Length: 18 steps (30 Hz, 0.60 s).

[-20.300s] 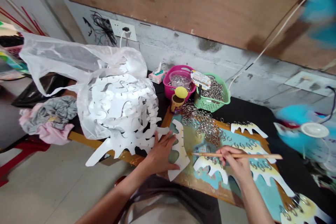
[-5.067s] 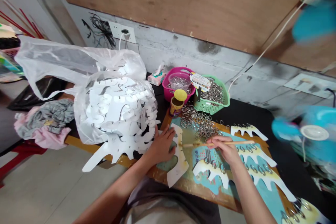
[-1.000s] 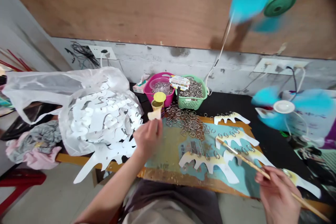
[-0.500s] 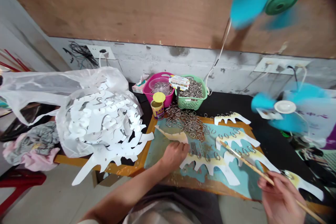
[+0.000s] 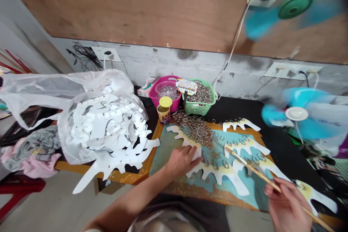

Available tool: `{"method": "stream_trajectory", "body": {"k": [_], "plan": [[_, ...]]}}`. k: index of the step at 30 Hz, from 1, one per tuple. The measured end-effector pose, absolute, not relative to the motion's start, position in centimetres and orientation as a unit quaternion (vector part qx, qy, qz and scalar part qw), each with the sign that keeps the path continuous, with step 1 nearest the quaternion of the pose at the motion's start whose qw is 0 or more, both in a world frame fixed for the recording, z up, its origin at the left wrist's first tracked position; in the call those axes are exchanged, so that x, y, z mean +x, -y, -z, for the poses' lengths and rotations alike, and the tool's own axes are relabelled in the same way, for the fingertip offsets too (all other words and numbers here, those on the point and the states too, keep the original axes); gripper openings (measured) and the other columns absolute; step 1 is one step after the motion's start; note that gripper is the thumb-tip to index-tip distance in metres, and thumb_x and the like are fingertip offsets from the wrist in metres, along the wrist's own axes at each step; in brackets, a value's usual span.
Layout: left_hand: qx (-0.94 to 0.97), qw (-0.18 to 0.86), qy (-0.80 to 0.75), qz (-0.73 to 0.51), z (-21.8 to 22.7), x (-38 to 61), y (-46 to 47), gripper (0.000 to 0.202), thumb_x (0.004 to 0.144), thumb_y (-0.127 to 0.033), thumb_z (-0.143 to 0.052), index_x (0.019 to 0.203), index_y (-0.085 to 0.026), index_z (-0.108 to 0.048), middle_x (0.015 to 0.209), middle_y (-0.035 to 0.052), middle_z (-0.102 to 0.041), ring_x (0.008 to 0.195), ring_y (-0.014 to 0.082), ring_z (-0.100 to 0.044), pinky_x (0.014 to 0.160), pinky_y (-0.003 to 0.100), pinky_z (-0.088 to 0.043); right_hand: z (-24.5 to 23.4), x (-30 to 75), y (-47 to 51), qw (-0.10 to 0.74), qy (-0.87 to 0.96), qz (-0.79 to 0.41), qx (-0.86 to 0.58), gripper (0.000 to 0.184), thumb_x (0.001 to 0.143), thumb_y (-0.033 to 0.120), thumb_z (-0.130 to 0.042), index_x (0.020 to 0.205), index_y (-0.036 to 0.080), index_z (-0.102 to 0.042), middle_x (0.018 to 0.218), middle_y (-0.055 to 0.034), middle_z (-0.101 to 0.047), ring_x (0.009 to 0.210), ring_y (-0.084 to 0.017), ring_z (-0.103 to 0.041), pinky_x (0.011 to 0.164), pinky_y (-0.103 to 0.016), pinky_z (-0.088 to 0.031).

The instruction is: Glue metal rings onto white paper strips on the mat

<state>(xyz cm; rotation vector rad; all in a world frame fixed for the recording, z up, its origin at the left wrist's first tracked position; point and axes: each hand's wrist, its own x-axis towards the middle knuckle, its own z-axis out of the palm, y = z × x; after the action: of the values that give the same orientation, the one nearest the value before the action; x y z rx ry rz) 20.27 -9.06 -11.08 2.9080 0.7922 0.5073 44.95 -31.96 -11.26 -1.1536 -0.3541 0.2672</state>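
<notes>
My left hand presses a white toothed paper cut-out onto the teal-printed board, its fingers at the cut-out's right end. Just past it lies a heap of metal rings. My right hand grips a thin wooden stick at the lower right, its tip over another white cut-out with rings set along it. A further ringed cut-out lies between my hands.
A can with a yellow lid, a pink basket and a green basket of rings stand behind the board. A plastic bag of white cut-outs sits left. Blue fans spin on the right.
My left hand has lowered the white cut-out from the air onto the board and slid it right beside the rings. The right hand with its stick has barely moved.
</notes>
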Motion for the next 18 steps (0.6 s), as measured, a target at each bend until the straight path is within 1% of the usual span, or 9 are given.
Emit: {"method": "stream_trajectory", "body": {"k": [2,3,5,7,9,11,13,16,18], "plan": [[0.921,0.060,-0.349,-0.160,10.4,19.8,6.9,0.028,0.101,-0.035,-0.043,0.111,-0.017,-0.062,0.094,0.0090,-0.068,0.081,0.0212,-0.066,0.066,0.030,-0.051,11.3,45.0,32.0,0.815,0.167,-0.123,-0.541,0.019,0.070,0.029,-0.079,0.083,0.015,-0.074,0.066,-0.0032,-0.067,0.050,-0.017,-0.059,0.049,-0.030,-0.043],[0.905,0.067,-0.393,-0.151,10.1,19.7,5.4,0.026,0.101,-0.029,-0.043,0.109,-0.016,-0.063,0.098,0.0101,-0.068,0.085,0.0215,-0.066,0.070,0.031,-0.051,11.4,45.0,32.0,0.814,0.169,-0.123,-0.542,0.019,0.071,0.029,-0.079,0.083,0.015,-0.074,0.066,-0.0032,-0.066,0.050,-0.017,-0.059,0.050,-0.030,-0.043],[0.893,0.068,-0.420,-0.145,9.5,19.8,2.2,0.027,0.099,-0.020,-0.040,0.106,-0.013,-0.065,0.102,0.0129,-0.067,0.090,0.0224,-0.065,0.078,0.033,-0.051,11.4,44.9,31.8,0.812,0.172,-0.127,-0.543,0.019,0.072,0.030,-0.078,0.084,0.015,-0.074,0.066,-0.0033,-0.066,0.051,-0.017,-0.059,0.050,-0.030,-0.043],[0.897,0.073,-0.416,-0.134,9.1,20.4,-1.0,0.026,0.097,-0.015,-0.042,0.104,-0.013,-0.067,0.103,0.0129,-0.067,0.095,0.0217,-0.065,0.085,0.032,-0.050,11.4,44.6,31.5,0.812,0.174,-0.129,-0.543,0.019,0.072,0.031,-0.078,0.083,0.015,-0.074,0.067,-0.0031,-0.066,0.051,-0.017,-0.058,0.049,-0.030,-0.042],[0.905,0.080,-0.403,-0.115,9.1,21.2,-3.5,0.023,0.094,-0.014,-0.047,0.101,-0.013,-0.069,0.102,0.0122,-0.068,0.094,0.0213,-0.065,0.085,0.030,-0.050,11.3,44.2,31.2,0.811,0.171,-0.129,-0.544,0.019,0.072,0.031,-0.079,0.082,0.016,-0.073,0.069,-0.0030,-0.066,0.050,-0.017,-0.058,0.049,-0.031,-0.042],[0.914,0.090,-0.385,-0.095,9.4,22.2,-5.1,0.016,0.090,-0.016,-0.056,0.096,-0.014,-0.071,0.100,0.0109,-0.068,0.092,0.0211,-0.065,0.082,0.029,-0.050,11.2,43.8,30.9,0.810,0.165,-0.129,-0.548,0.018,0.071,0.030,-0.079,0.082,0.016,-0.073,0.069,-0.0027,-0.065,0.050,-0.017,-0.058,0.049,-0.031,-0.043],[0.919,0.098,-0.373,-0.080,9.7,23.1,-6.0,0.011,0.088,-0.017,-0.061,0.091,-0.015,-0.071,0.099,0.0101,-0.068,0.089,0.0205,-0.065,0.081,0.028,-0.050,11.0,43.5,30.7,0.808,0.162,-0.127,-0.552,0.018,0.072,0.031,-0.079,0.082,0.016,-0.073,0.067,-0.0023,-0.064,0.050,-0.017,-0.058,0.049,-0.032,-0.043],[0.920,0.103,-0.369,-0.084,10.0,24.0,-6.5,0.015,0.091,-0.016,-0.056,0.089,-0.013,-0.071,0.100,0.0120,-0.068,0.090,0.0206,-0.066,0.082,0.029,-0.050,11.0,43.3,30.5,0.810,0.159,-0.121,-0.551,0.018,0.072,0.031,-0.078,0.081,0.016,-0.073,0.066,-0.0022,-0.064,0.049,-0.017,-0.057,0.048,-0.031,-0.042],[0.919,0.108,-0.366,-0.098,10.0,24.2,-6.6,0.020,0.093,-0.015,-0.050,0.093,-0.013,-0.070,0.102,0.0136,-0.067,0.090,0.0214,-0.066,0.083,0.030,-0.050,11.2,43.2,30.5,0.810,0.158,-0.122,-0.551,0.018,0.073,0.031,-0.078,0.082,0.016,-0.073,0.067,-0.0022,-0.064,0.049,-0.017,-0.057,0.047,-0.031,-0.042]]}}
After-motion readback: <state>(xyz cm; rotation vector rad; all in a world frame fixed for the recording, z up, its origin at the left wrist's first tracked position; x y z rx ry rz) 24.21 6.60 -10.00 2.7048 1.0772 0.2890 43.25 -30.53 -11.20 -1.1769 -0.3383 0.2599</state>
